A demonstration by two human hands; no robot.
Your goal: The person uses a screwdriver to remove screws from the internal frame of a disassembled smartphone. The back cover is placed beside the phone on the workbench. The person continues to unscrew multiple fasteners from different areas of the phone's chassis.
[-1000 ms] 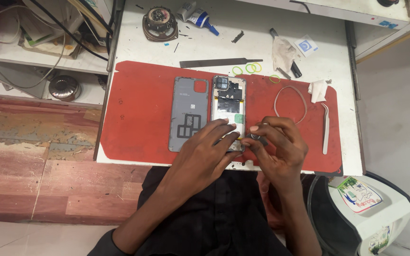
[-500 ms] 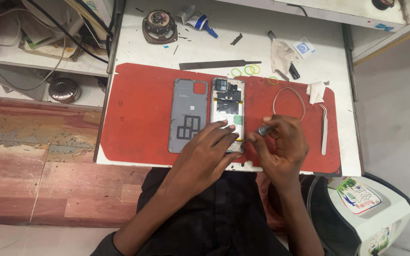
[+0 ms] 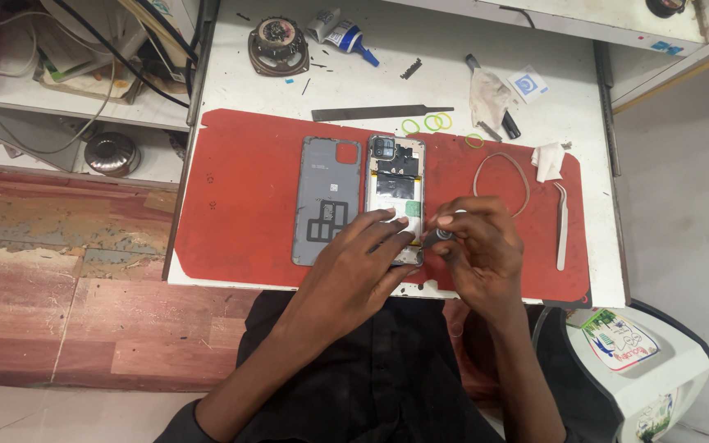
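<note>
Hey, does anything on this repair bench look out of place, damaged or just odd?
The phone lies opened up on the red mat, its grey back cover off and lying beside it. A bare round speaker sits loose at the bench's far edge. Rubber bands are scattered near a crumpled cloth. Nothing looks spilled.

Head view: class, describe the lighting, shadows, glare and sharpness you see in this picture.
Head view: light is soft and even, so the left hand and right hand throw only faint shadows on the red mat; no strong glare on the opened phone or the grey back cover; the bench is fairly sharp, but the small tool at the right fingertips is too small to read clearly.
</note>
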